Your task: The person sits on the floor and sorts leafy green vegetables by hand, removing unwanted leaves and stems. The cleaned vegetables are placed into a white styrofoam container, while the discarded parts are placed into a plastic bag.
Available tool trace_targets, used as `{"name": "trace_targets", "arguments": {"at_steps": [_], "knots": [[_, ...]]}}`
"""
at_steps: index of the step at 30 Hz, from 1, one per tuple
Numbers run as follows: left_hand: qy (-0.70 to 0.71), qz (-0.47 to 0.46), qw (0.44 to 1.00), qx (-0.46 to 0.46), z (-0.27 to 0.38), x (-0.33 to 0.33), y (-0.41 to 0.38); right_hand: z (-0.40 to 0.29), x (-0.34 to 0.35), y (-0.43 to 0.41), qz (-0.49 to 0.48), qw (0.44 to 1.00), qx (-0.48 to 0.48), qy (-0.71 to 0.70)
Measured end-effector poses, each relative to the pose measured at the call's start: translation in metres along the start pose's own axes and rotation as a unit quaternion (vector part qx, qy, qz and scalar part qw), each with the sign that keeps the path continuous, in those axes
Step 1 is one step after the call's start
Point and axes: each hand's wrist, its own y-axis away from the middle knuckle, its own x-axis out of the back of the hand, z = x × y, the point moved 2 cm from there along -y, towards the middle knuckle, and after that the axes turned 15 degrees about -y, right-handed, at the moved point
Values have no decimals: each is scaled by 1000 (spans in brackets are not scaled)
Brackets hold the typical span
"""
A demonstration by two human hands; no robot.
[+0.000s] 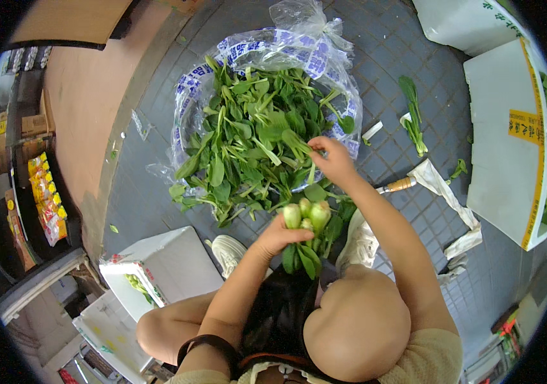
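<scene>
Several bok choy heads (306, 216) are bunched in my left hand (280, 235), their pale cut bases up and their leaves hanging toward my lap. My right hand (333, 161) is out over the right side of a large leaf heap (259, 129). Its thumb and fingers pinch a green leaf stalk (297, 144) at the heap's edge. The heap of loose green leaves lies in and over a clear plastic bag (319, 53) with blue printing, spread on the floor, and spills out toward my feet.
A knife with a wooden handle (398, 185) lies right of my shoe, beside a crumpled white strip (451, 201). Beyond it is a single bok choy (413, 115). White foam boxes stand at right (499, 144) and left (172, 264). Shelves with packaged goods (47, 197) line the far left.
</scene>
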Motion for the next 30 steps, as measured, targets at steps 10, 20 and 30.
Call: {"name": "trace_targets", "arguments": {"at_steps": [10,20,30], "knots": [[127,223,954,-158,4,32,53,-20,-17,17,-4,975,31,221],[208,401,851,-267,6,68,133,1,-12,0,64,992,-58,-92],[104,379,855,-339,43,38,165,-188,-27,33,-108,943,-31,-312]]}}
